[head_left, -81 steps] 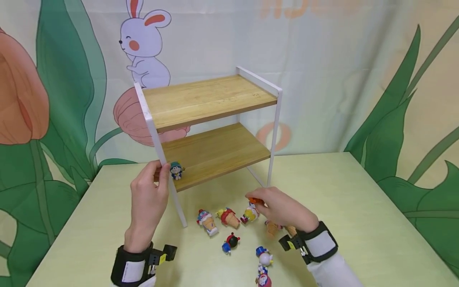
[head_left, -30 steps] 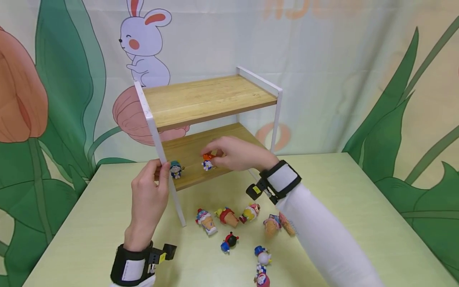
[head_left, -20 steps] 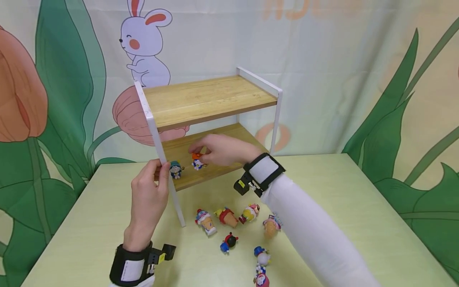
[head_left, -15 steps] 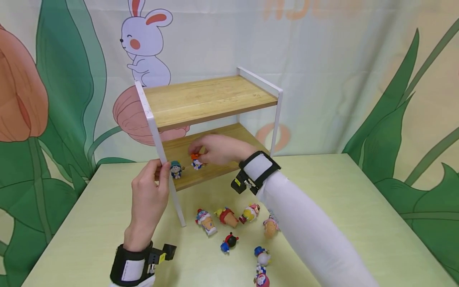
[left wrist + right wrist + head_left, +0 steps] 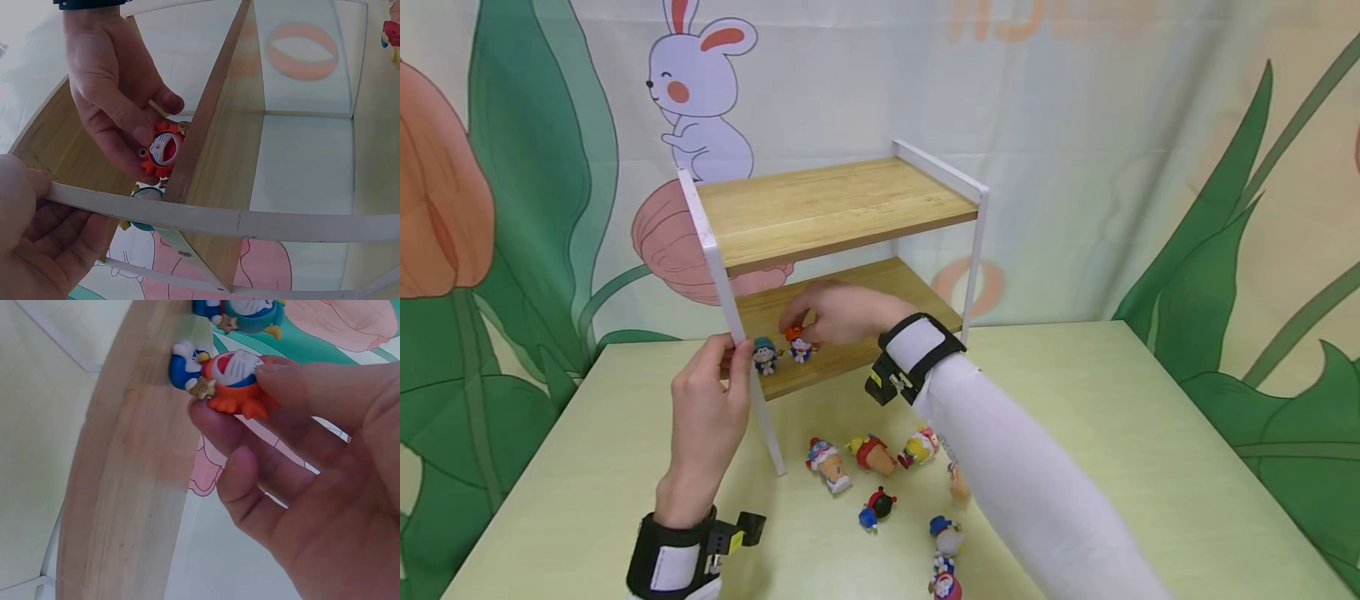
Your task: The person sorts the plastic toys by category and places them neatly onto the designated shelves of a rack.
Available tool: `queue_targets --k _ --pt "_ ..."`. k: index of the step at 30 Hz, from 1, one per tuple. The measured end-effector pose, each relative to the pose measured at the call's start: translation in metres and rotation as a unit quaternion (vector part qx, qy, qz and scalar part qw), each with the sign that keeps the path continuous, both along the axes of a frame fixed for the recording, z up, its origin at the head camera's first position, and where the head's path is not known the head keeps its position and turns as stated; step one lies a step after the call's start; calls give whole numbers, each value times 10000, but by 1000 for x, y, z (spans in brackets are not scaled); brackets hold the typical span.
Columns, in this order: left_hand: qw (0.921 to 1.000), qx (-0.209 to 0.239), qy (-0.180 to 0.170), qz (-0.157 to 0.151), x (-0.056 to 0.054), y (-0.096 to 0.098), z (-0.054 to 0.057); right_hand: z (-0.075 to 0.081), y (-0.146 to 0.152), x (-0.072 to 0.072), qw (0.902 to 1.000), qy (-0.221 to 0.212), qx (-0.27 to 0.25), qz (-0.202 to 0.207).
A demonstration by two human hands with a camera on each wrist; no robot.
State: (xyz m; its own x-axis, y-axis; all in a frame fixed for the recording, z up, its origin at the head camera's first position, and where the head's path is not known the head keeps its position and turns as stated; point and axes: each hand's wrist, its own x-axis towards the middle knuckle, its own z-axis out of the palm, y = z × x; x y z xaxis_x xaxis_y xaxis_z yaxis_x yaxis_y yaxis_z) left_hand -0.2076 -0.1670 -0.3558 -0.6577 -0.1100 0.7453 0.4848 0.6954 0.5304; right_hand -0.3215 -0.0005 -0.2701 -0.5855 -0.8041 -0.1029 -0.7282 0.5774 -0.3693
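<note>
A two-tier shelf rack (image 5: pixel 838 208) with wooden boards and a white frame stands on the table. My left hand (image 5: pixel 707 421) grips its front left post with thumb and fingers. At the left end of the lower board, my right hand (image 5: pixel 850 312) pinches an orange-hooded cartoon figurine (image 5: pixel 237 378) by the head. The figurine is upright, its base at the board; whether it bears on the wood I cannot tell. Just left of it stands a figurine in a teal hat (image 5: pixel 765 356). The left wrist view shows the orange hood (image 5: pixel 164 150) under the right fingers.
Several figurines lie on the table in front of the rack: an ice-cream-cone one (image 5: pixel 828 465), a red-and-cone one (image 5: pixel 872 455), a yellow one (image 5: pixel 919 447), a black-and-red-headed one (image 5: pixel 877 508) and a blue-hatted one (image 5: pixel 947 537). My right sleeve (image 5: pixel 1030 467) partly covers another cone figurine (image 5: pixel 958 483).
My right hand has brought the orange-hooded figurine up from the table onto the lower board, then leftward until close beside the teal-hatted one. My left hand has stayed on the post.
</note>
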Motion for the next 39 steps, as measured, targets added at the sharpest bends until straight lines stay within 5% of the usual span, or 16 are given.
queue_targets --k 11,39 --pt "10000 -5 -33 -11 1 0 0 8 -3 -2 9984 -507 253 -90" --pt "9999 -14 -104 6 0 1 0 2 -5 -7 9981 -610 15 92"
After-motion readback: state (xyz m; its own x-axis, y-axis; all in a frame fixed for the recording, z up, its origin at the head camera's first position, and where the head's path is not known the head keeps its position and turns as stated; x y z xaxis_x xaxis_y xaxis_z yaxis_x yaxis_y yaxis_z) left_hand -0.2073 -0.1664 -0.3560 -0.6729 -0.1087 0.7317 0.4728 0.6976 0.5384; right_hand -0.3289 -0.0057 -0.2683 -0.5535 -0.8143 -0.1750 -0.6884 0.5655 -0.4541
